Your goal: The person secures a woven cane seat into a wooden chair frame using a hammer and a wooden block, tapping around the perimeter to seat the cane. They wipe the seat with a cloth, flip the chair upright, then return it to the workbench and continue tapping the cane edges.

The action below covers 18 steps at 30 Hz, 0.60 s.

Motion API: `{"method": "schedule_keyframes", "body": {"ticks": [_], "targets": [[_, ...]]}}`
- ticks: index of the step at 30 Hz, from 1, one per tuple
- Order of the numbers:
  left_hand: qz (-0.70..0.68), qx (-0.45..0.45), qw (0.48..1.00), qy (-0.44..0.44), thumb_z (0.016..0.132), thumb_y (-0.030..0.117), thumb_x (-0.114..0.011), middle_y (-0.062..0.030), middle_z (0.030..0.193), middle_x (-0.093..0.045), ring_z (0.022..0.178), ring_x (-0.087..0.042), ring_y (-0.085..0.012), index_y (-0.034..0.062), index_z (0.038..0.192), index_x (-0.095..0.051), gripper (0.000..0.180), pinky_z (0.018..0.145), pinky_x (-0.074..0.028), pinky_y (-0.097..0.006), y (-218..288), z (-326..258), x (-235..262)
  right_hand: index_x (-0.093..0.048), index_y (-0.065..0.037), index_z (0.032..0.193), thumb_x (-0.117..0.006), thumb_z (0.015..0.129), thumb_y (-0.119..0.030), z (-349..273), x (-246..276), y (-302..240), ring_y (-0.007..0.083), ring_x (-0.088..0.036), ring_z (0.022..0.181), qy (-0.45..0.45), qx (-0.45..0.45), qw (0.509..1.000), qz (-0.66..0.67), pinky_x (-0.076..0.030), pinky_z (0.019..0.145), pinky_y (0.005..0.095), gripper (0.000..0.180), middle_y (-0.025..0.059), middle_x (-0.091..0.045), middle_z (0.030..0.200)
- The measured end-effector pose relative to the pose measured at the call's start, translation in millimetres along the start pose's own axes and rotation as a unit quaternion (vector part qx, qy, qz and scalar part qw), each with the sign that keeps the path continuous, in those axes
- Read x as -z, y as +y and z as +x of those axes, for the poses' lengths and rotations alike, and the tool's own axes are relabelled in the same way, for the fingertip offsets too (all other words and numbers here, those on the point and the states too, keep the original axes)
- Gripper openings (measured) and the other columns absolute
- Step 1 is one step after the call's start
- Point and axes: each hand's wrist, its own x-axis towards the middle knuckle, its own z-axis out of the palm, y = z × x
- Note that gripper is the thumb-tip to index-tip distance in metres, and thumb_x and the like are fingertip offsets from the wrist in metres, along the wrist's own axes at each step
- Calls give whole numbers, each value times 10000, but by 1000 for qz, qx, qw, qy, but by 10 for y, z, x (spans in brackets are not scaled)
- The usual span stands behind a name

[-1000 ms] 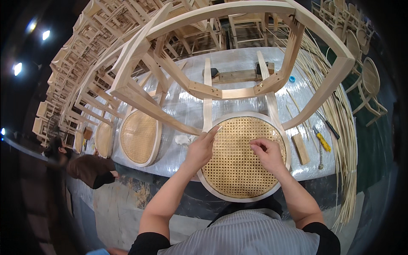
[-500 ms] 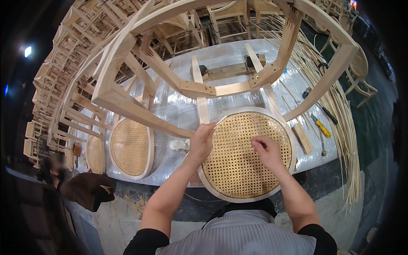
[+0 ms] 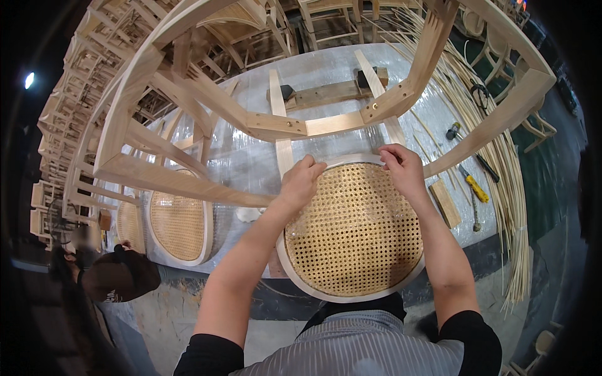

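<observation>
An oval woven cane panel (image 3: 351, 232) in a pale wooden rim (image 3: 290, 276) lies in front of me, part of a wooden chair frame (image 3: 335, 124). At the rim's upper left, my left hand (image 3: 301, 182) is closed, its fingertips pressed together by the inner edge of the rim. My right hand (image 3: 404, 169) is closed in a pinch over the upper right of the rim. Whatever either pinch holds, if anything, is too small to make out. A dark line runs between cane and rim along the top.
To the left stands another oval cane panel (image 3: 180, 222), with a co-worker in dark clothes (image 3: 119, 274) beyond. On the plastic-covered table (image 3: 235, 147) lie a yellow-handled tool (image 3: 476, 188), a wood block (image 3: 444, 203) and long cane strips (image 3: 501, 207). Chair frames (image 3: 69, 119) are stacked behind.
My right hand has moved from over the middle of the cane up to the upper right rim. My left hand has shifted up along the rim. The view has shifted slightly.
</observation>
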Motion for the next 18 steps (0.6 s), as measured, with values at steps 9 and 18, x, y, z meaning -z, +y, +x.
{"method": "schedule_keyframes", "body": {"ticks": [9, 18], "targets": [[-10, -42, 999, 14, 981, 37, -607, -113, 1041, -631, 939, -653, -352, 100, 1249, -744, 308, 843, -537, -461, -59, 119, -124, -777, -4, 1117, -698, 1014, -156, 139, 46, 194, 161, -712, 769, -12, 17, 998, -62, -554, 725, 321, 200, 103, -766, 855], [31, -140, 989, 34, 895, -35, -595, -110, 1037, -635, 981, -592, -329, 89, 1262, -745, 416, 886, -479, -438, -188, 155, -151, -777, -17, 1123, -711, 1009, -161, 374, 137, 90, 178, -714, 742, -9, 52, 995, -79, -553, 707, 323, 195, 108, -767, 844]]}}
